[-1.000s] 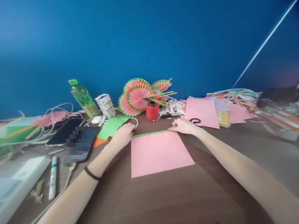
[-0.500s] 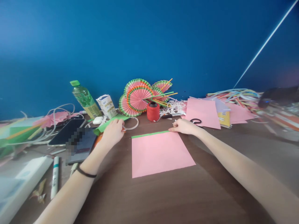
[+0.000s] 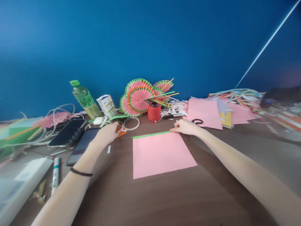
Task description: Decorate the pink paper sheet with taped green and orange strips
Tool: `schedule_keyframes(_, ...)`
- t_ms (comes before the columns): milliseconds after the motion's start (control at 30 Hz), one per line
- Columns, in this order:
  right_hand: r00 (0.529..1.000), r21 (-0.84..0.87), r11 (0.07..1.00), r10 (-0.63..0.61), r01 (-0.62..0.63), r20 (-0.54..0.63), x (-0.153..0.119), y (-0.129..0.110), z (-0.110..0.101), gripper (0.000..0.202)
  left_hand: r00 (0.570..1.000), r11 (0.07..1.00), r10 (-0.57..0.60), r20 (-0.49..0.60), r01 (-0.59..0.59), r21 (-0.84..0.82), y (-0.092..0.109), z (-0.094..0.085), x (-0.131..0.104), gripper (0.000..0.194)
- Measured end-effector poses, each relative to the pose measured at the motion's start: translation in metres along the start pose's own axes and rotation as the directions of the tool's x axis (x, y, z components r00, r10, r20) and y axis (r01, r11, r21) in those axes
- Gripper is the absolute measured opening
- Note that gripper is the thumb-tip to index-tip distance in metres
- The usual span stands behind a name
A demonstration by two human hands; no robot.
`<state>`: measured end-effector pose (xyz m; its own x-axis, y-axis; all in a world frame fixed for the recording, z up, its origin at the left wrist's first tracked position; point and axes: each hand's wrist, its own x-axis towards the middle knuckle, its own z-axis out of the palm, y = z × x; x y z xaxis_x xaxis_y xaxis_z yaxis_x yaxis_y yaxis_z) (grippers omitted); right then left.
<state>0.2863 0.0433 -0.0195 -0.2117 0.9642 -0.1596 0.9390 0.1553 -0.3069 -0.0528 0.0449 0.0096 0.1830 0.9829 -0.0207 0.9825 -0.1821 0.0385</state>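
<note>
A pink sheet of paper [image 3: 162, 155] with a narrow green strip [image 3: 150, 135] along its far edge lies flat on the dark table. My right hand [image 3: 184, 126] has thumb and fingertips closed at the sheet's far right corner, touching the green edge. Farther left, my left hand [image 3: 108, 133] curls its fingers at a whitish tape roll [image 3: 120, 126], beside orange paper [image 3: 122, 134]; the fingertips are partly hidden. Another pale tape roll [image 3: 131, 124] lies just right of that hand. Green paper [image 3: 118, 116] is behind it.
Pleated paper fans [image 3: 140, 98] and a red thread spool [image 3: 154, 112] stand at the back. Black-handled scissors [image 3: 197, 121] lie by pink sheets [image 3: 204, 111]. At left are a green bottle [image 3: 84, 99], a small carton [image 3: 107, 106], dark phones [image 3: 68, 131] and a marker [image 3: 55, 175].
My left hand has moved slightly left and toward me, off the green paper, which now lies flatter behind it. A small white strip has come into view. The right hand stays on the corner.
</note>
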Motion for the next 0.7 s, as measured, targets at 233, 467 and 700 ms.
schedule_keyframes(233,1.000,-0.005,1.000,-0.001,0.001,-0.006,0.001,0.001,0.001,0.043,0.991,0.991,0.025,-0.132,-0.007,0.136,0.008,-0.001,-0.004,0.020)
schedule_keyframes(467,1.000,-0.001,1.000,-0.021,0.021,-0.004,0.002,0.003,0.000,0.042,0.987,0.986,0.149,-0.065,-0.154,-0.068,-0.005,0.008,0.007,0.015)
schedule_keyframes(700,1.000,0.003,1.000,-0.006,0.006,0.003,0.001,0.002,0.000,0.042,0.992,0.987,0.125,-0.026,-0.127,-0.103,-0.009,0.011,0.011,0.021)
